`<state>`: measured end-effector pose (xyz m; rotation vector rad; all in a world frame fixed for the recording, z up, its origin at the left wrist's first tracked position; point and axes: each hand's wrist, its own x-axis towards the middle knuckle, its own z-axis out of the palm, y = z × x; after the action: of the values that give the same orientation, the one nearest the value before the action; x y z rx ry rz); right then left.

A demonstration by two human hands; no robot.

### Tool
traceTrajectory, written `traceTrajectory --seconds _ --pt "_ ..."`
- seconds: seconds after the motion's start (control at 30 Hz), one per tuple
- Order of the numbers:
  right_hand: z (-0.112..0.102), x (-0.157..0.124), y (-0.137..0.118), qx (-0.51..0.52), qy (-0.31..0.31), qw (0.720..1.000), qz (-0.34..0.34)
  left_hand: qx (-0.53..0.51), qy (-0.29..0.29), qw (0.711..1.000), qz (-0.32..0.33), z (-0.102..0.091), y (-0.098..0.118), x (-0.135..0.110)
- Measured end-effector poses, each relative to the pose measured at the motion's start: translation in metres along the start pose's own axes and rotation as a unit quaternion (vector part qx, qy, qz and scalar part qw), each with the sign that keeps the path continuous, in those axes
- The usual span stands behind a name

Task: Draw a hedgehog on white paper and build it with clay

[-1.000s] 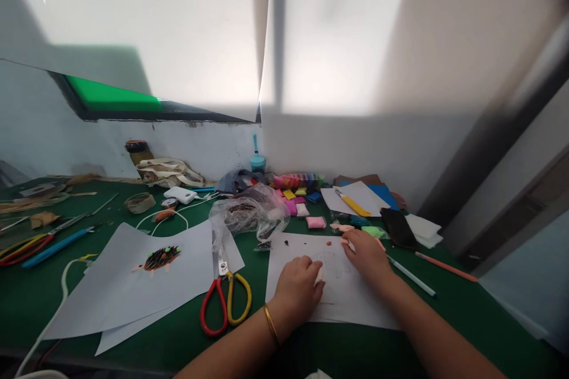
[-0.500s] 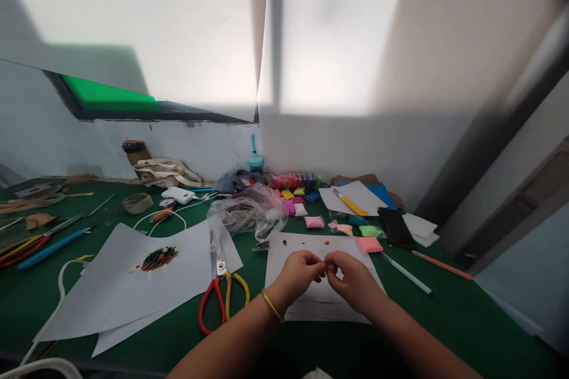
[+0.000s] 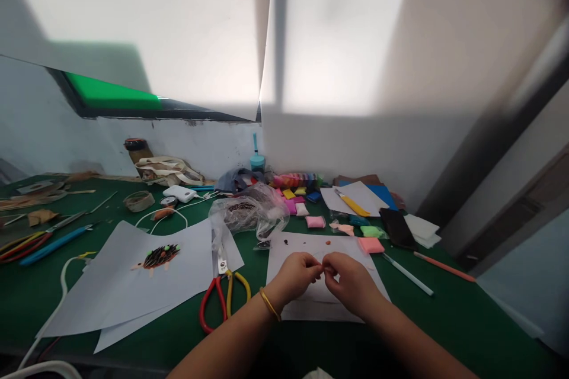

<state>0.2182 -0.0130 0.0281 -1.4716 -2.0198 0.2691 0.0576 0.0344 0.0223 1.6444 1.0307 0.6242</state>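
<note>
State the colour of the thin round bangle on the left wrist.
The bangle is gold-coloured; head view.

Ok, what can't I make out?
Head view:
Anything between the left hand and right hand: hidden by their fingers.
Middle of the paper: covered by both hands.
Lower end of yellow handle: behind left forearm.
Dark specks: too small to identify.
White object, bottom left: cut off by frame.
</note>
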Motion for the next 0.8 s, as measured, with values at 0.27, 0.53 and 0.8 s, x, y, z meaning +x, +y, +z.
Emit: traceTrajectory --seconds 0.27,0.53,0.8 --pt "-0.006 0.024 0.060 -0.069 0.068 0.994 0.042 0.054 0.047 0.996 0.061 -0.008 0.007 -0.008" --pt "-0.003 0.039 0.107 -0.213 0.071 0.973 0.054 -0.095 0.018 0.995 0.019 0.005 -0.005 -0.006" --pt "-0.003 0.009 0.073 -0.086 0.093 0.991 0.036 -0.196 0.045 0.980 0.001 0.002 -0.001 -0.010"
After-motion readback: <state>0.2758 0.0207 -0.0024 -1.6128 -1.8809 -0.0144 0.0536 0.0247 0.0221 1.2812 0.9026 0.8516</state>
